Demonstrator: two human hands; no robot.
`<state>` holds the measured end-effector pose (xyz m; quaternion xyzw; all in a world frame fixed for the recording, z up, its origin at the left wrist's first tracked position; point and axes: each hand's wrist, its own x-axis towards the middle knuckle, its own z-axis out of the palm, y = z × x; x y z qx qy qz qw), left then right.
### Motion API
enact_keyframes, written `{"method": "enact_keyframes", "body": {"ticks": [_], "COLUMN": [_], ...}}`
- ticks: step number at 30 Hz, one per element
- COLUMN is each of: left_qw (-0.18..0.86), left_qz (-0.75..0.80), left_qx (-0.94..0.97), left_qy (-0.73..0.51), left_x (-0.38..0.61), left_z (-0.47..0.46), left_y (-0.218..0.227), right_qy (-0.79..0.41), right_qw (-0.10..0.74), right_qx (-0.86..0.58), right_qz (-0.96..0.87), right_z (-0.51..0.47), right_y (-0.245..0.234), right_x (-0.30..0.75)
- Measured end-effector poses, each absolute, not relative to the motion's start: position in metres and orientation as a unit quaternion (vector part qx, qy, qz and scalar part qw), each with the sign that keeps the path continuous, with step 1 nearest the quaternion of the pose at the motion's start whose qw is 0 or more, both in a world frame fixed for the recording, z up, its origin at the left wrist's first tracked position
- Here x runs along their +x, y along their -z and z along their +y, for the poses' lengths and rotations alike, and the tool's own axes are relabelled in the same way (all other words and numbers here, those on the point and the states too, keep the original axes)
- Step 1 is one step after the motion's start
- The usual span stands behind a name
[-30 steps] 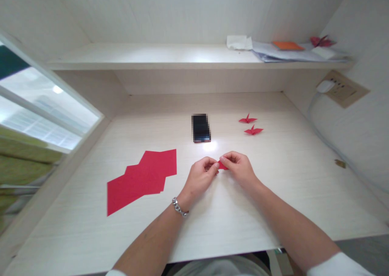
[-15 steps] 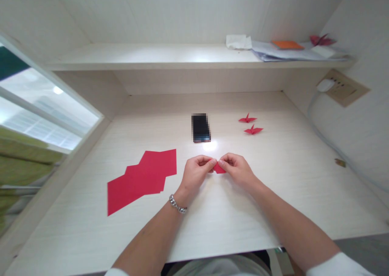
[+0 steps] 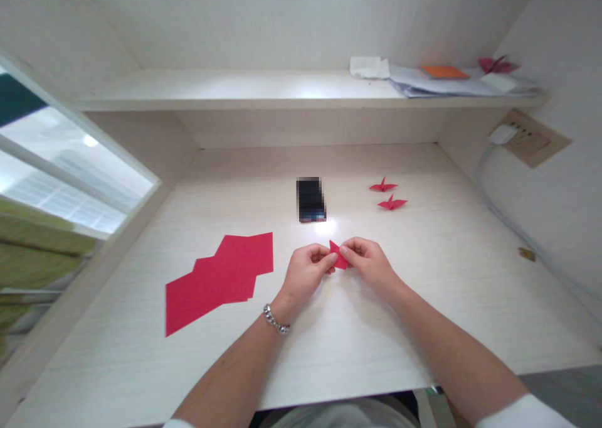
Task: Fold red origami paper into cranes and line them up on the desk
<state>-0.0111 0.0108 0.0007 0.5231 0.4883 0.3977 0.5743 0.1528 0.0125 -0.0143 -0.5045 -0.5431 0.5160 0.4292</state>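
Between my two hands is a small piece of folded red paper (image 3: 339,260), with one pointed corner standing up toward the far side. My left hand (image 3: 308,270) pinches its left part between thumb and fingers. On its right edge, my right hand (image 3: 368,262) has thumb and forefinger closed. The fingertips cover much of the paper, so its full fold shape is hidden. To the left lie several overlapping red paper sheets (image 3: 221,274), flat on the desk. Two red folded paper cranes, one behind (image 3: 383,186) and one in front (image 3: 392,203), rest beyond my right hand.
A dark, pixelated phone-like object (image 3: 310,199) lies beyond my hands. The shelf (image 3: 211,89) above bears papers (image 3: 423,84), an orange pad (image 3: 444,72) and another red folded piece (image 3: 498,64). A cable (image 3: 498,211) runs from the wall socket (image 3: 533,139) down the right side.
My left hand has shifted slightly right, its thumb lower on the folded paper. A pointed corner now shows above the fingers. The sheets and cranes stay put.
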Motion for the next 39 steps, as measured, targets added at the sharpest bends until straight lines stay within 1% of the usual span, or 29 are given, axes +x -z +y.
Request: {"method": "enact_keyframes", "body": {"ticks": [4, 6, 9, 14, 17, 20, 23, 26, 32, 39], "left_qw": [0.511, 0.508, 0.521, 0.501, 0.515, 0.553, 0.576, 0.569, 0.512, 0.531], "left_qz": [0.502, 0.49, 0.47, 0.484, 0.501, 0.492, 0.467, 0.454, 0.445, 0.431], "left_qx": [0.591, 0.61, 0.609, 0.6, 0.547, 0.498, 0.494, 0.514, 0.566, 0.58], "left_qy": [-0.37, -0.36, -0.368, -0.394, -0.43, -0.452, -0.454, -0.453, -0.468, -0.443], "left_x": [-0.013, -0.012, -0.01, -0.011, -0.013, -0.013, -0.013, -0.013, -0.014, -0.014], "left_z": [0.009, 0.007, 0.005, 0.007, 0.011, 0.014, 0.014, 0.014, 0.012, 0.008], "left_y": [0.005, 0.006, 0.004, -0.001, 0.0, 0.001, 0.002, 0.002, 0.0, -0.004], "right_qy": [-0.526, -0.511, -0.503, -0.559, -0.531, -0.492, -0.49, -0.523, -0.61, -0.614], "right_qw": [0.429, 0.435, 0.465, 0.483, 0.496, 0.479, 0.476, 0.489, 0.505, 0.491], "right_qx": [-0.487, -0.496, -0.501, -0.478, -0.488, -0.492, -0.486, -0.466, -0.426, -0.446], "right_qz": [-0.549, -0.551, -0.53, -0.475, -0.485, -0.536, -0.545, -0.52, -0.438, -0.427], "right_z": [0.012, 0.012, 0.012, 0.013, 0.012, 0.011, 0.01, 0.01, 0.009, 0.009], "right_y": [0.013, 0.012, 0.011, 0.013, 0.015, 0.014, 0.012, 0.01, 0.007, 0.004], "right_x": [0.153, 0.153, 0.153, 0.149, 0.148, 0.148, 0.148, 0.147, 0.146, 0.149]}}
